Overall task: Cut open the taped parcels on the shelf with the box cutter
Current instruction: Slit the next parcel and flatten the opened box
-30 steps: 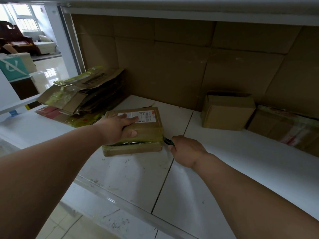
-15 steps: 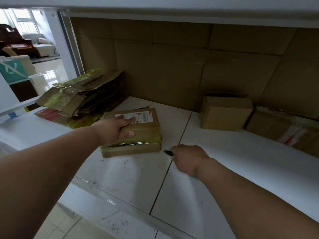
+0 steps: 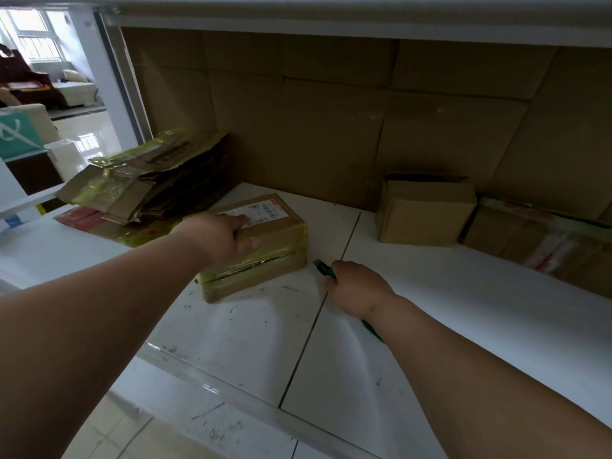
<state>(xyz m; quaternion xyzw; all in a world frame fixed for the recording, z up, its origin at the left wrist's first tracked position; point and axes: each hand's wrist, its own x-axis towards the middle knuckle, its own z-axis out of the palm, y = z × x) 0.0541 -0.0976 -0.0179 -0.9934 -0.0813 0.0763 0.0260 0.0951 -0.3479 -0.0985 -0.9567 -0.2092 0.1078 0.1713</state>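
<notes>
- Your left hand (image 3: pixel 221 238) lies on top of the flat brown cardboard parcel wrapped in yellowish tape (image 3: pixel 261 246). The thumb lies over its near face and the straight fingers (image 3: pixel 240 221) reach to the white shipping label (image 3: pixel 256 212).
- That parcel sits on the white shelf (image 3: pixel 430 309), left of the seam between the two shelf boards. Its long axis runs from near-left to far-right.
- Your right hand (image 3: pixel 359 289) is wrapped round the green-handled box cutter (image 3: pixel 324 268), whose tip points up and left. The tip is just beside the parcel's right end, apart from it.
- A dark slit shows along the taped seam on the near face, so that side looks already cut, in my judgement.
- The move ahead turns on this: the parcel lies just left of the cutter tip, so the right hand is the nearer one to its uncut right end. Keep the left thumb clear of the blade's line.
- A small plain brown cardboard box (image 3: pixel 424 210) and a taped brown parcel with red print (image 3: pixel 543 240) wait further right, well apart from both hands.
</notes>
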